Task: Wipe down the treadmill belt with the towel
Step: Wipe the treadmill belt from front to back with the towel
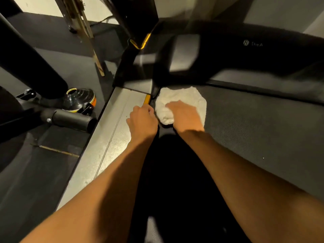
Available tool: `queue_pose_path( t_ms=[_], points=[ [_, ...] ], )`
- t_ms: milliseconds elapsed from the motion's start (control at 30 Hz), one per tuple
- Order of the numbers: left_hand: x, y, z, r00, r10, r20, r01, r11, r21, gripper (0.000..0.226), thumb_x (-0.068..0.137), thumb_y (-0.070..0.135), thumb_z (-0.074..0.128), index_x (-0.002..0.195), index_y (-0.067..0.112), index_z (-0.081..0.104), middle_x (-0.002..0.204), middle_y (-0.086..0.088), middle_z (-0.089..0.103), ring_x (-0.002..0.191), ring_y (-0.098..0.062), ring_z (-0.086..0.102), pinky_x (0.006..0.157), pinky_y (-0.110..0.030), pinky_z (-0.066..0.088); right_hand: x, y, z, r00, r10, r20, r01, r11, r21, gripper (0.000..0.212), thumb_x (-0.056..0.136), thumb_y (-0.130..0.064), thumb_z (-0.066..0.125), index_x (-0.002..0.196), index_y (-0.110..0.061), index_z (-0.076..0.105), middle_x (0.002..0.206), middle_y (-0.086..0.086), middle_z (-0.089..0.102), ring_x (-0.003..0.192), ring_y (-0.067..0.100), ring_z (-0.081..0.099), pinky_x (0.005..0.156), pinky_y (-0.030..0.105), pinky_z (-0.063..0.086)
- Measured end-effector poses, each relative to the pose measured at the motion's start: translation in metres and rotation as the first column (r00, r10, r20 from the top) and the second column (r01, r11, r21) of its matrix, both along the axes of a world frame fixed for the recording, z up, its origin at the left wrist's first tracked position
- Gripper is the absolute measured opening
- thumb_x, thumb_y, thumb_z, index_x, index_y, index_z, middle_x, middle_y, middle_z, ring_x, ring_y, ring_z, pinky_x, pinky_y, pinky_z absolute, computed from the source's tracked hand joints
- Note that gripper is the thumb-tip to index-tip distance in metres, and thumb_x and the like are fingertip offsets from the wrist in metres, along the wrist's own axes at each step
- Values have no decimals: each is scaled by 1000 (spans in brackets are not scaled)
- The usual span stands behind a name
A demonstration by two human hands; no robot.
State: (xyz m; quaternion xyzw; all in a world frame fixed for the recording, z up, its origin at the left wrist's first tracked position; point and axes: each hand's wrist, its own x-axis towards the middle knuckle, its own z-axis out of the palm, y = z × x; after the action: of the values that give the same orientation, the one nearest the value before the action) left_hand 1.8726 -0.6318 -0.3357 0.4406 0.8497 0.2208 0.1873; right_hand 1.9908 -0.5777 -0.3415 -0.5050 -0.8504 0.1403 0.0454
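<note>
A white towel [182, 100] lies bunched on the dark treadmill belt [254, 130], at the belt's front left corner beside the black motor cover. My right hand [185, 116] presses flat on the towel, fingers spread over it. My left hand [142, 121] rests on the silver side rail [114, 134] just left of the towel, fingers curled, touching the rail's inner edge near a yellow strip [147, 99]. Whether the left fingers pinch the towel's edge is hidden.
The black motor cover [245, 55] and an upright post [138, 23] rise ahead. Another machine's black frame and foot [73, 118] stand on the grey floor at left. Wooden sticks [84, 28] lean at the back left. My dark-clothed legs fill the lower middle.
</note>
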Motion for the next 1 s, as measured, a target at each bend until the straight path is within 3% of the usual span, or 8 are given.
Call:
queue_pose_path(
  t_ms=[100, 200, 333, 433, 533, 667, 800, 1000],
  points=[
    [-3, 3, -4, 993, 48, 110, -51, 998, 24, 29, 102, 19, 39, 110, 14, 66, 112, -11, 63, 105, -30, 57, 96, -41, 37, 13, 25, 11, 978, -196, -74, 207, 956, 209, 31, 82, 2, 49, 87, -28, 55, 88, -1, 57, 90, 26, 60, 73, 35, 42],
    [-8, 4, -7, 979, 63, 193, -68, 998, 17, 30, 102, 20, 38, 110, 14, 67, 113, -10, 63, 105, -28, 57, 102, -44, 41, 9, 29, 7, 977, -212, 11, 210, 972, 104, 50, 83, 3, 51, 127, -19, 55, 116, 9, 61, 106, 34, 56, 85, 42, 42],
    [-12, 7, -3, 981, 65, 183, -73, 997, 37, 35, 103, 21, 33, 110, 8, 64, 109, -12, 62, 100, -28, 57, 97, -43, 43, -17, -2, -9, 990, -32, 141, 34, 999, -12, 61, 89, -20, 56, 145, -29, 33, 152, 4, 33, 138, 28, 28, 104, 43, 27],
    [-8, 7, -3, 999, -37, 7, 37, 998, -47, 37, 103, 35, 34, 118, 12, 58, 114, -11, 57, 100, -29, 56, 95, -44, 43, -8, 11, -26, 962, 145, 231, -152, 988, 12, 63, 84, -39, 65, 141, -35, 38, 154, -2, 32, 140, 24, 29, 103, 43, 28],
    [-3, 6, -10, 907, -293, -301, 232, 947, -223, 41, 101, 44, 36, 127, 14, 49, 122, -11, 48, 105, -31, 52, 87, -41, 38, 17, 40, -22, 986, -44, 163, 14, 983, 180, 35, 81, -21, 64, 113, -36, 58, 125, 0, 60, 114, 28, 54, 82, 44, 43],
    [4, 15, -9, 861, -353, -367, 247, 920, -305, 41, 101, 40, 36, 133, 16, 42, 130, -11, 46, 110, -30, 52, 88, -42, 37, 23, 39, -21, 974, -103, 201, 90, 993, 71, 62, 86, -3, 52, 141, -28, 39, 147, 2, 38, 136, 31, 32, 100, 50, 34],
    [7, 22, -6, 873, -384, -301, 297, 907, -298, 39, 94, 22, 44, 133, 19, 39, 127, -9, 46, 111, -30, 53, 86, -41, 33, 6, 9, -23, 986, 58, 156, -53, 998, -33, 66, 92, -27, 55, 150, -31, 23, 160, -4, 16, 147, 23, 10, 113, 43, 16],
    [-10, 19, -9, 852, -434, -293, 376, 897, -234, 36, 96, 26, 45, 131, 17, 42, 128, -12, 48, 101, -36, 58, 77, -41, 42, 83, 66, -25, 976, -215, 37, 208, 969, 136, 39, 90, -12, 47, 120, -35, 55, 127, -4, 57, 125, 27, 48, 103, 51, 37]
  ],
)
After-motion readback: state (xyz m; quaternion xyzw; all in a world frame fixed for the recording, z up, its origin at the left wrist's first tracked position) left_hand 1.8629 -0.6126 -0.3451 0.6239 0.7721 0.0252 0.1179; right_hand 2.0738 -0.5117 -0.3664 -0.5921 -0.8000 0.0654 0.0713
